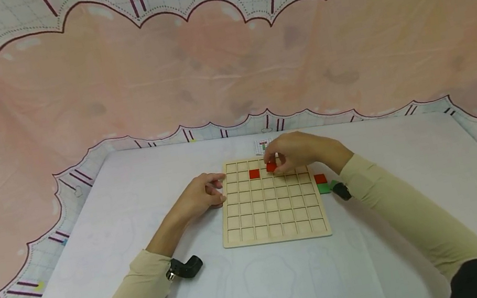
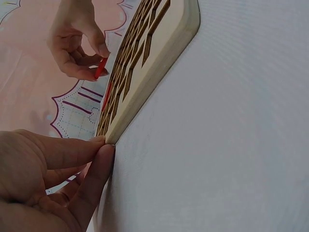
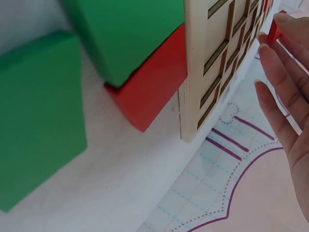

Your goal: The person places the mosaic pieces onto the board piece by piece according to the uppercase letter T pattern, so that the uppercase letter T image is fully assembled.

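A pale wooden grid board [image 1: 278,241] lies on the white table. My left hand [image 1: 199,197] touches its left edge, index finger and thumb apart along that side; in the left wrist view their tips meet the rim. Over the board's upper part, my right hand [image 1: 296,151] pinches a red square tile [image 1: 271,166] between thumb and fingers. The right wrist view shows this tile [image 3: 275,30] tilted on edge, other fingers extended. A second red tile [image 1: 254,174] sits in a cell to its left. Whether the pinched tile touches the board cannot be told.
A red tile [image 1: 320,178] and a green tile [image 1: 324,189] lie beside the board's right edge. Another green tile [image 3: 43,116] shows near the right wrist. A small printed card [image 1: 262,146] lies behind the board. A patterned cloth [image 1: 226,76] hangs beyond the table.
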Motion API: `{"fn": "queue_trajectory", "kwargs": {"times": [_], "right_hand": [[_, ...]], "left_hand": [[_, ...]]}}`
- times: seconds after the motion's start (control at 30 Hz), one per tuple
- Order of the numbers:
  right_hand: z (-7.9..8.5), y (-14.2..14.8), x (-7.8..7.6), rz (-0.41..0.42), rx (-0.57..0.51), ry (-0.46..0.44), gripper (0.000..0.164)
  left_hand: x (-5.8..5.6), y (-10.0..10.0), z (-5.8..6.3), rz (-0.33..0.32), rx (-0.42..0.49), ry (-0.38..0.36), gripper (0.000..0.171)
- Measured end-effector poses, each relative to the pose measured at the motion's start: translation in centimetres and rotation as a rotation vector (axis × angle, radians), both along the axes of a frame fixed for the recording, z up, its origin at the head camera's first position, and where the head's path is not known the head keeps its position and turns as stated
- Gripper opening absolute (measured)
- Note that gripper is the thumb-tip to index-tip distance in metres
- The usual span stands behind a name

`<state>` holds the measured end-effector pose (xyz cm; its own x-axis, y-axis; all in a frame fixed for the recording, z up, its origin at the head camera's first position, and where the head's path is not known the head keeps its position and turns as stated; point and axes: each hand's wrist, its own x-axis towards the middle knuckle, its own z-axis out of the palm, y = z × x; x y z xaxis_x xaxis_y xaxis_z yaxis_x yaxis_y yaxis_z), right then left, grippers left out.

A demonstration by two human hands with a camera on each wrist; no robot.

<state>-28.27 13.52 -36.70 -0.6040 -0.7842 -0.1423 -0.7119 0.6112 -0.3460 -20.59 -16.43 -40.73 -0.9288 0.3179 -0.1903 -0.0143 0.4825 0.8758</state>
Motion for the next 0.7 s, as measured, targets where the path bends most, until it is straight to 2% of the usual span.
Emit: {"fn": "queue_trajectory", "kwargs": {"times": [0.7], "right_hand": [[-0.2, -1.3, 0.0, 0.028, 0.024, 0.022, 0.025]], "left_hand": [[0.2, 0.3, 0.2, 0.031, 0.002, -0.029, 0.06]]}}
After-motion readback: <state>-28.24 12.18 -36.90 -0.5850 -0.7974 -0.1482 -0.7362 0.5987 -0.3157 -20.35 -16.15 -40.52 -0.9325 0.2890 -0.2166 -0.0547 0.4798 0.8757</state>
